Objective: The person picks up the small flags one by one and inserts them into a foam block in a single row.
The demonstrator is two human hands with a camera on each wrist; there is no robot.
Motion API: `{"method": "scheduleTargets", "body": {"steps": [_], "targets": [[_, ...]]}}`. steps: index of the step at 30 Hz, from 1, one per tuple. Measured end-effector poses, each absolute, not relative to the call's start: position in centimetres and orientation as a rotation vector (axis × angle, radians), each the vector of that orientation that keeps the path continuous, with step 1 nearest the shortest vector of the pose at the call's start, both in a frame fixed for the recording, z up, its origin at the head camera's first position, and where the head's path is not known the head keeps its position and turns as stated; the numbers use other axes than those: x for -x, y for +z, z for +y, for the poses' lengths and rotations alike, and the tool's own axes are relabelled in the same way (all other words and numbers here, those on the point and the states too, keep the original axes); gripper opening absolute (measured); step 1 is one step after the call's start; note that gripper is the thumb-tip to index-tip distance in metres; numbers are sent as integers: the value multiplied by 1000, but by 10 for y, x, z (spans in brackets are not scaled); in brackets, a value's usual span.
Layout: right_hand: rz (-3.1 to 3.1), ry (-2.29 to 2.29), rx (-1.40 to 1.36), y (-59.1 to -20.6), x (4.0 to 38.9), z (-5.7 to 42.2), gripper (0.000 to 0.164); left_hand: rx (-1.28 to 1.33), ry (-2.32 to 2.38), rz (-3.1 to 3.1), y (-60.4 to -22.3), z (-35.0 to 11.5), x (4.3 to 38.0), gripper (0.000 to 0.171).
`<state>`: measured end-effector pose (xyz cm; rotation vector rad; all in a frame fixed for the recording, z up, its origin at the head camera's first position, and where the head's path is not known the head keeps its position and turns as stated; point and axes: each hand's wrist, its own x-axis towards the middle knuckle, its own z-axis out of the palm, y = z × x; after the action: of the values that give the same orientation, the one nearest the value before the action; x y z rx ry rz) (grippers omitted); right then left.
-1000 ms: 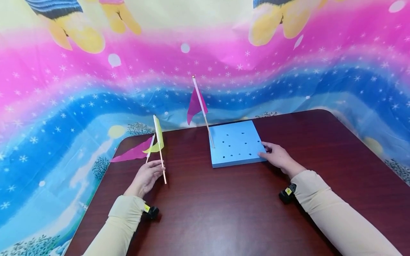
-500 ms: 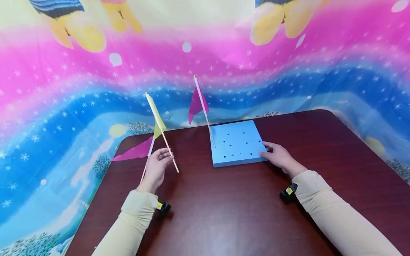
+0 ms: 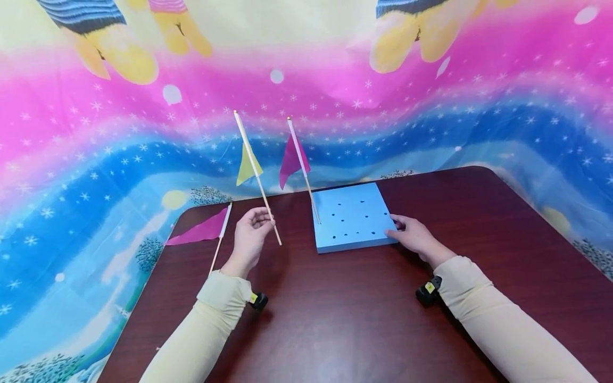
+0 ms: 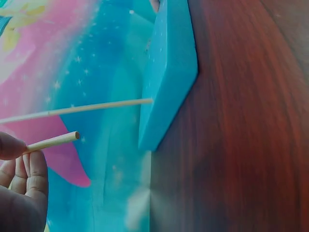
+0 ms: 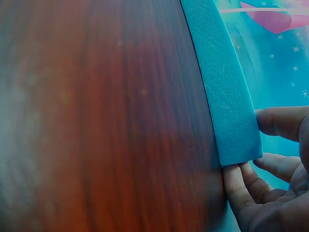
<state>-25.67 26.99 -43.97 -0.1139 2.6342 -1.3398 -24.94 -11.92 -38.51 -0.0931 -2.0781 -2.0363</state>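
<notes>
My left hand (image 3: 249, 234) pinches the lower stick of a small yellow flag (image 3: 249, 166) between thumb and fingers. The stick leans left at its top, and in the left wrist view its bare lower end (image 4: 60, 139) points toward the board, apart from it. A blue foam board (image 3: 353, 226) with several small holes lies on the table. One magenta flag (image 3: 293, 162) stands tilted in its left side. My right hand (image 3: 415, 235) grips the board's right edge; in the right wrist view the thumb (image 5: 285, 122) is on top and fingers are against the side.
Another magenta flag (image 3: 206, 229) lies at the table's left side, its stick partly hidden behind the left sleeve. The dark wooden table (image 3: 330, 319) has a rounded far right corner. A patterned cloth backdrop (image 3: 335, 138) hangs right behind it.
My left hand has carried the yellow flag rightward and up, away from the magenta flag on the left and closer to the board. The right hand stays on the board's edge.
</notes>
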Motion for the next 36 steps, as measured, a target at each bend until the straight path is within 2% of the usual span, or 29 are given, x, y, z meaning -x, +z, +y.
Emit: {"method": "scheduleTargets", "body": {"steps": [11,36], "targets": [[2635,-1363,96,-437,255,269,68,219,-1990,-2114,-378,-87,261,23],[2621,-1371,79,-436,255,267,68,330,-1780,-2257,-381,-37,279,16]]}}
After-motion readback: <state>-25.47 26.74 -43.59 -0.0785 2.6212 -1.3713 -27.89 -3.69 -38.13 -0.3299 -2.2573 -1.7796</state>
